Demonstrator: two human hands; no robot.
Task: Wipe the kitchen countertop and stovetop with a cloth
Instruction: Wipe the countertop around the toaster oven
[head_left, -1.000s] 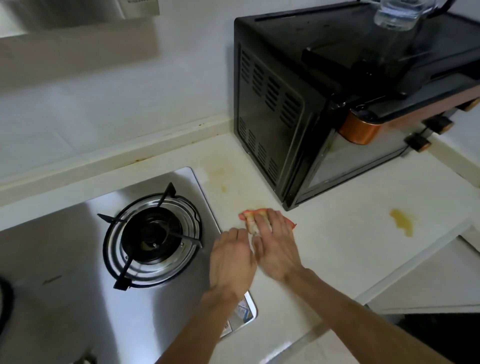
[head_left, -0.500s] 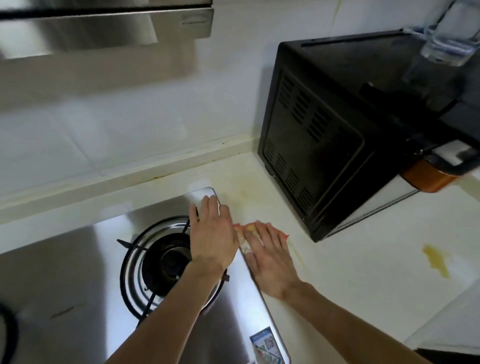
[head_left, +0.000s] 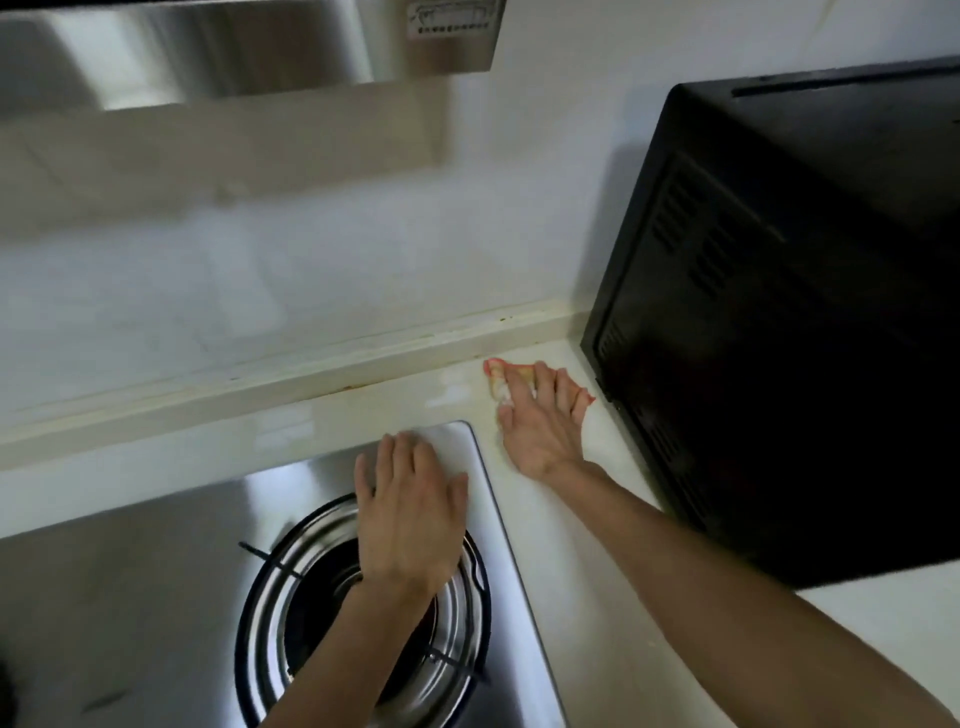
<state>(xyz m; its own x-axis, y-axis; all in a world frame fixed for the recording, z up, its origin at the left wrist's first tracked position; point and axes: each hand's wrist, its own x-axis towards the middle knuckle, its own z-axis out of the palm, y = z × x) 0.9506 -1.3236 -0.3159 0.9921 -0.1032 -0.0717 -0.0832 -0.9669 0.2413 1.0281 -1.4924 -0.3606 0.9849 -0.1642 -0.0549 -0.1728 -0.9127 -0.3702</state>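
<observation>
My right hand presses flat on a small orange and yellow cloth on the cream countertop, in the narrow strip between the steel stovetop and the black oven, close to the back ledge. Only the cloth's edges show around my fingers. My left hand lies flat, fingers spread, holding nothing, on the stovetop's back right corner, partly over the burner.
The black oven stands right beside my right hand. A low cream ledge with brown grime runs along the white wall. A steel range hood hangs above the stove. Black pan supports stick up around the burner.
My right hand has slid the cloth away from me along the strip, up to the back ledge. My left hand has moved up onto the stovetop's back corner. The view has tilted upward.
</observation>
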